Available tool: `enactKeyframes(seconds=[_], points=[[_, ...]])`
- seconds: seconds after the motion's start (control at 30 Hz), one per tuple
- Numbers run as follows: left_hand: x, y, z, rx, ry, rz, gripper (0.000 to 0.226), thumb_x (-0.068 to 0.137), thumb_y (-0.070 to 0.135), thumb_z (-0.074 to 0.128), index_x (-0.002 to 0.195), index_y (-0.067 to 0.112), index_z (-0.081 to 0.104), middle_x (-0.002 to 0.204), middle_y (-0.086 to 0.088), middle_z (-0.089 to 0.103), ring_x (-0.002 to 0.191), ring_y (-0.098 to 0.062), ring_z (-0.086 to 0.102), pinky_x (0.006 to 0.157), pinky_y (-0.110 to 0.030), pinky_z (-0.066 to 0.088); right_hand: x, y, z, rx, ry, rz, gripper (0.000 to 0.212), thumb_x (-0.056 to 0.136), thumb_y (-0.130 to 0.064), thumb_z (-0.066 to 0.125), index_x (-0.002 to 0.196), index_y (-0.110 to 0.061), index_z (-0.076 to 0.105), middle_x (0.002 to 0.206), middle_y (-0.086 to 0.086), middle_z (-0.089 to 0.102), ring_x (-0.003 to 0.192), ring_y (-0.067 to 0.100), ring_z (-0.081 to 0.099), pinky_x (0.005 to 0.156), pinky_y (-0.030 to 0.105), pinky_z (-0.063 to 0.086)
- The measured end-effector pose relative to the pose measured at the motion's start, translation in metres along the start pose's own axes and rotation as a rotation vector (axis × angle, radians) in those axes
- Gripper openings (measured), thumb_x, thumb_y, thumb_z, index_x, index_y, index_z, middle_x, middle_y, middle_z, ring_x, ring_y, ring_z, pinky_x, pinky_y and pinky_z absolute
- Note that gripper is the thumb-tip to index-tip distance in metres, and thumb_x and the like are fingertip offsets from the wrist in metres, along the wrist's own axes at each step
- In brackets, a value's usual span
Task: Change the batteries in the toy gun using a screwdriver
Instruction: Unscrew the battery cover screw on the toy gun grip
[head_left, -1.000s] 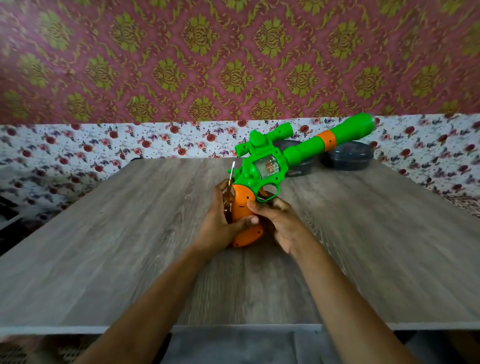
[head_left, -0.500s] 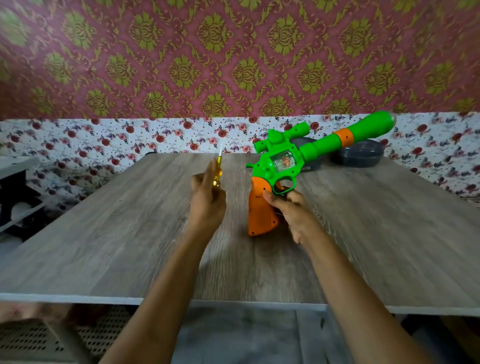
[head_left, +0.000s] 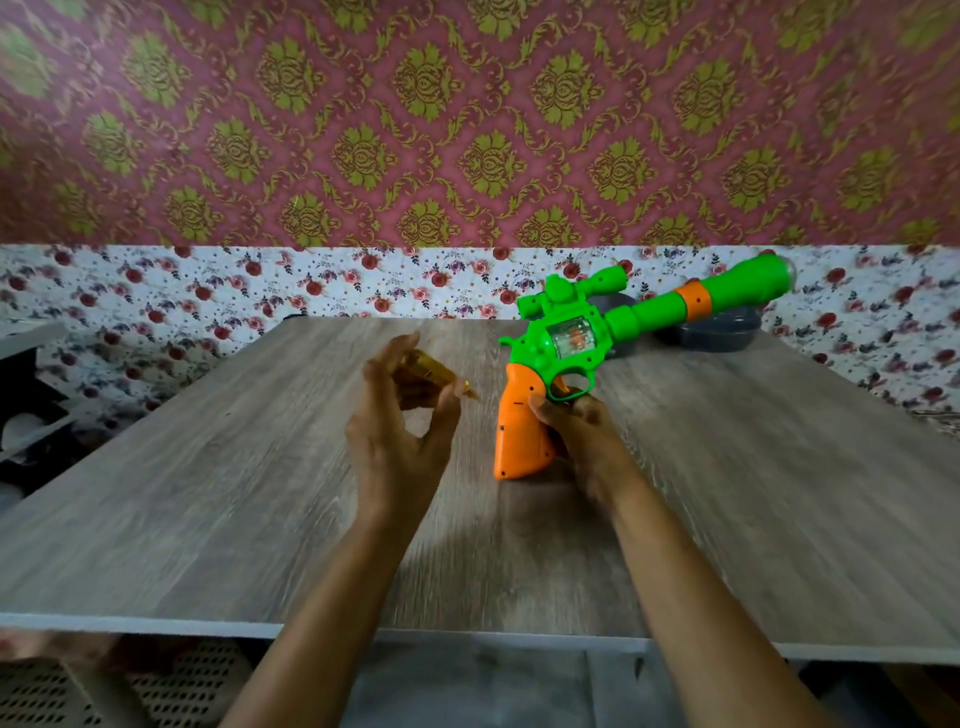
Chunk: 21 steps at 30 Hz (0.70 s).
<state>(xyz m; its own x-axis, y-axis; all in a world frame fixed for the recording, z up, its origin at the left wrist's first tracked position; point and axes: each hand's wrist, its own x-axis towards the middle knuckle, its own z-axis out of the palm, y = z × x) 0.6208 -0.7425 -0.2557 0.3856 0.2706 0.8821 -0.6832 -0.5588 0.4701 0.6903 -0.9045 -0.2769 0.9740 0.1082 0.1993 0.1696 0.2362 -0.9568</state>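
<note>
Two grips are sharing the work over the grey wood-grain surface (head_left: 208, 493). My left grip (head_left: 400, 441) is pinching a translucent yellow-handled screwdriver (head_left: 423, 370) between thumb and fingertips. The tool is lying slantwise, its working end pointing right and slightly toward the near edge, at the gun. My right grip (head_left: 587, 447) is wrapping round the back of the orange handle (head_left: 519, 431) of the green-and-orange plastic toy gun (head_left: 571, 338), thumb pressing on the handle's side. The gun is standing butt-down just right of the surface's middle, its long axis rising away toward the far right corner. The handle's broad face, carrying small dark marks that I am judging to be screw holes, is facing left, near the screwdriver's end but apart from it. I am judging the left grip best placed for driving the tip in sideways. Blur is hiding the blade tip itself.
</note>
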Motion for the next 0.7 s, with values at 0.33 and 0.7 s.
enactKeyframes(seconds=[0.33, 0.7], points=[[0.0003, 0.0034, 0.0017, 0.060, -0.097, 0.152, 0.046, 0.088, 0.020, 0.057, 0.131, 0.022, 0.042, 0.099, 0.008, 0.060, 0.089, 0.004, 0.058, 0.079, -0.008, 0.049, -0.0057, -0.0061, 0.0034, 0.010, -0.011, -0.012, 0.012, 0.089, -0.006, 0.055, 0.088, -0.014, 0.064, 0.064, -0.012, 0.071, 0.062, -0.002, 0.066, 0.059, 0.017, 0.054], [-0.0024, 0.0032, 0.0031, 0.080, -0.167, 0.202, 0.045, 0.088, 0.017, 0.057, 0.131, 0.022, 0.043, 0.096, -0.010, 0.069, 0.086, -0.006, 0.062, 0.069, -0.030, 0.054, -0.0071, -0.0089, 0.0043, -0.039, 0.041, 0.009, 0.012, 0.089, -0.007, 0.056, 0.080, -0.014, 0.062, 0.073, 0.000, 0.064, 0.064, 0.008, 0.060, 0.058, 0.019, 0.052]])
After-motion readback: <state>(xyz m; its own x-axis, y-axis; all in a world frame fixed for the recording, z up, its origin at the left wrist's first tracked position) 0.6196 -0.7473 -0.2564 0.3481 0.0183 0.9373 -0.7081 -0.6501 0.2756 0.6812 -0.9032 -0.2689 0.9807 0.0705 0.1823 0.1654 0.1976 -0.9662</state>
